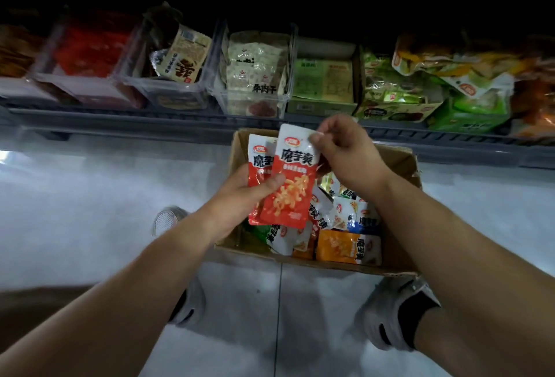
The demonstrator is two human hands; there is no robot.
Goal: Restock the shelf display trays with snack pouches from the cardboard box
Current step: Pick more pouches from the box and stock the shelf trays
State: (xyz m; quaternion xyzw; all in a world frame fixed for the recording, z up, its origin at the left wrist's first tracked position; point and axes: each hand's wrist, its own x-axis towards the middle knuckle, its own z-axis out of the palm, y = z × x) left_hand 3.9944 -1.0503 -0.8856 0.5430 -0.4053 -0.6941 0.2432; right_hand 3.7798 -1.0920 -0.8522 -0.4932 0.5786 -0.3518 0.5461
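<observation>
An open cardboard box [402,166] sits on the floor below the shelf, holding several snack pouches, among them an orange pouch [339,246] and a blue pouch [365,223]. Above the box my left hand [240,193] grips two red-and-white pouches stacked one over the other, the front red pouch [289,184] under my thumb, the back red pouch [259,166] peeking out on the left. My right hand [342,151] pinches the front pouch's top right corner. Clear display trays [177,88] stand on the shelf above.
The low shelf rail [150,119] runs across, carrying a tray of beige pouches [255,76], a tray of red packs [90,55], green cartons [324,82] and loose green and yellow bags [450,76]. My two grey shoes [393,313] stand on the tiled floor behind the box.
</observation>
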